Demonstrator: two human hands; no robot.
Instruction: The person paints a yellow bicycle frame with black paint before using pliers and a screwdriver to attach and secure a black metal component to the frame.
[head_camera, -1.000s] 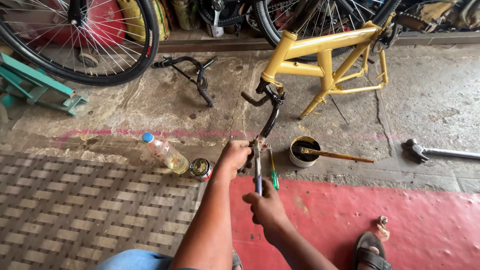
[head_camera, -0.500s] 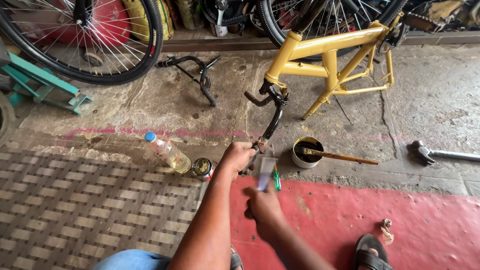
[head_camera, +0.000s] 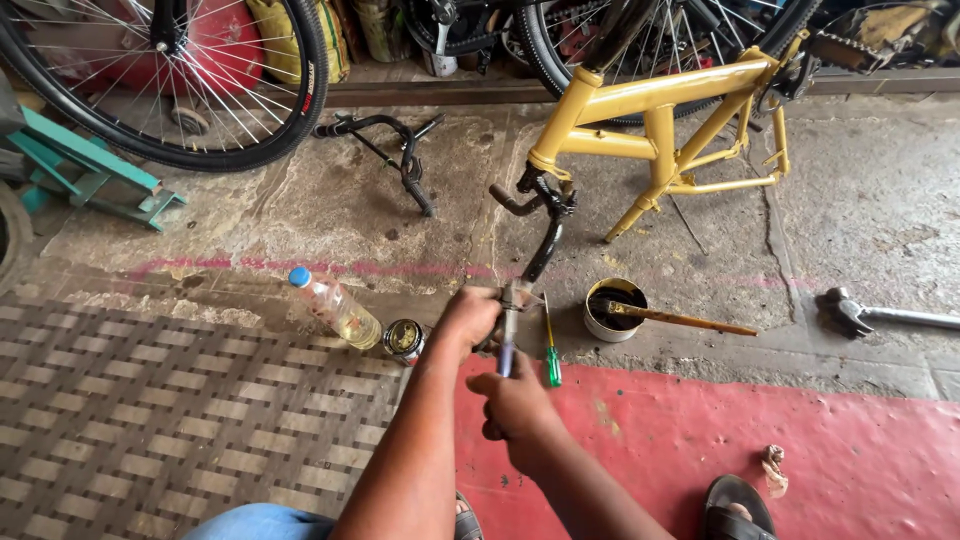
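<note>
The left hand (head_camera: 468, 318) is closing around the near end of a black bicycle fork (head_camera: 540, 225), fingers wrapped tight on the metal where it is meeting the tool. The fork is lying on the concrete floor (head_camera: 880, 210) with its long axis running away from the person, slightly up and to the right, its far end curving toward the head tube of the yellow bicycle frame (head_camera: 660, 130), which is standing just behind it. The right hand (head_camera: 515, 405) is clamping shut on the handle of a slim tool (head_camera: 507, 335) with a metal shaft and bluish grip; this tool is pointing nearly straight away from the person, its tip reaching the spot held by the left hand. Just beside the tool on the right, a green-handled screwdriver (head_camera: 551, 355) is lying on the floor, roughly parallel to it. A small tin of dark grease (head_camera: 615, 308) with a wooden-handled brush (head_camera: 690, 321) resting across it is sitting near to the right. To the left, a clear plastic bottle (head_camera: 335, 308) with a blue cap is lying tilted, next to a small round can (head_camera: 404, 339). A red mat (head_camera: 750, 430) is covering the floor under the right forearm.
</note>
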